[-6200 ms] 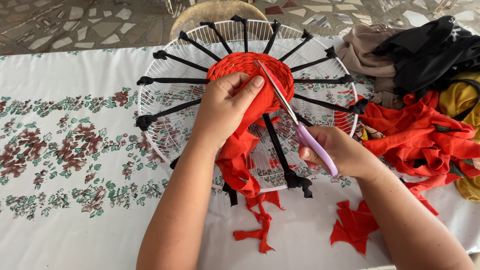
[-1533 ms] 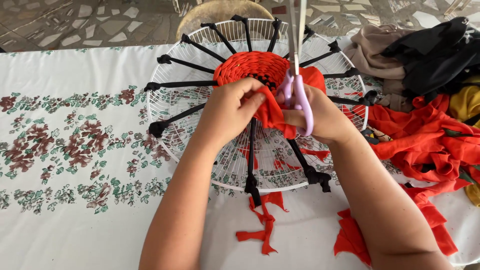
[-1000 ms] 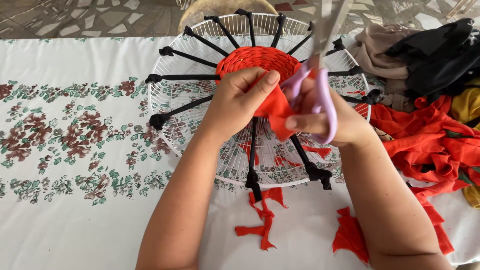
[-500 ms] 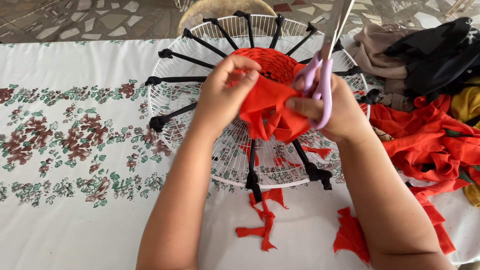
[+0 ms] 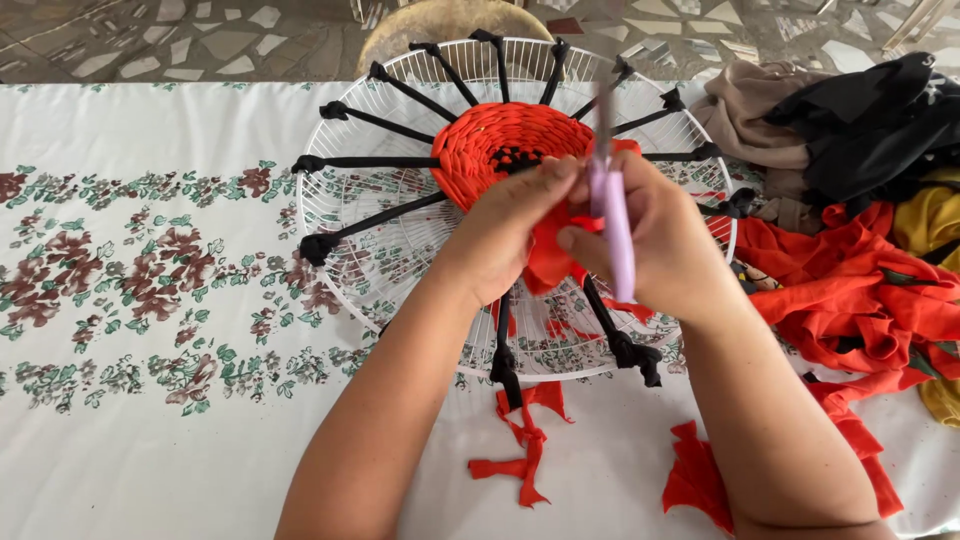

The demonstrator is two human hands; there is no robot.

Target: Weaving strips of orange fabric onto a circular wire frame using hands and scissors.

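In the middle of the frame both hands meet above a round white wire frame (image 5: 400, 240) that lies on the worktop (image 5: 150, 440), which has a white cloth with red and green flower print. Black fabric strips (image 5: 375, 220) run like spokes from the rim of the frame to its centre, and a red woven disc (image 5: 490, 140) of cloth fills the centre.

The left hand (image 5: 505, 235) has its grip closed: thumb and fingers pinch a red fabric strip (image 5: 548, 255) just below the woven disc. The right hand (image 5: 665, 245) is closed around the lilac handle of the scissors (image 5: 612, 225), which stand nearly upright with the blurred blades pointing to the upper edge of the frame; its fingers also touch the same red strip. I cannot tell whether the blades are open.

At the lower middle, small red fabric scraps (image 5: 520, 440) lie on the cloth, just below the wire frame. On the right side there is a heap of red cloth (image 5: 850, 290), and in the upper right corner black, beige and yellow garments (image 5: 860, 130) are piled together. At the top a round beige stool (image 5: 450, 20) shows behind the worktop
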